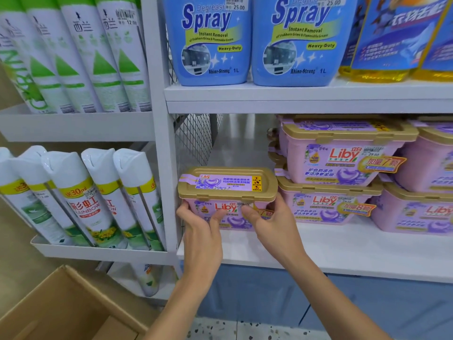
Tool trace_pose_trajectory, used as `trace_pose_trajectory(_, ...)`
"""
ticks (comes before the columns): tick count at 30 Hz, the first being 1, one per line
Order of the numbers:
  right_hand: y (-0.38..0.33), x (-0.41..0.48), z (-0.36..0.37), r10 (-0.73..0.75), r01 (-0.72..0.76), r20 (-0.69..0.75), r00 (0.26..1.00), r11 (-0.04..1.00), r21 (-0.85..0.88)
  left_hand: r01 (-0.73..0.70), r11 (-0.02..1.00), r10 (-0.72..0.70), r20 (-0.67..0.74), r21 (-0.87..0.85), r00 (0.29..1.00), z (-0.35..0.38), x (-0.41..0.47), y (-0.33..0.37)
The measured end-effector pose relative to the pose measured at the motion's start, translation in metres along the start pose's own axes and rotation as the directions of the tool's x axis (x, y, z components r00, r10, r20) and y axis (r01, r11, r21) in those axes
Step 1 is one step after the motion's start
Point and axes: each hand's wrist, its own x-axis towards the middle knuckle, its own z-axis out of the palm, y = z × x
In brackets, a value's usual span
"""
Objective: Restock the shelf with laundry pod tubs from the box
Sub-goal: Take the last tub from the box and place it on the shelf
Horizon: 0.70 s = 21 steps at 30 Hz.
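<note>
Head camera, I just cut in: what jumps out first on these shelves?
Centre frame, both hands, left hand and right hand, grip a pink tub with a gold lid at the left end of the white shelf. Right of it stand stacked matching tubs. Above sit two big blue Spray bottles, and an open cardboard box waits bottom left.

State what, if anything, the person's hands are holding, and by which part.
Both hands, left hand and right hand, hold one pink plastic laundry pod tub with a gold lid by its front wall, just under the lid's rim.
</note>
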Motion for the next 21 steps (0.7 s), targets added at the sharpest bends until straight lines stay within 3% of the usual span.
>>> trace_pose_trajectory(21, 0.004, 0.014, 0.003, 0.018, -0.018, -0.001, 1.0, 1.0, 0.026, 0.051, 0.997, -0.051, 0.005, -0.06, 0.999, 0.006, 0.014, -0.003)
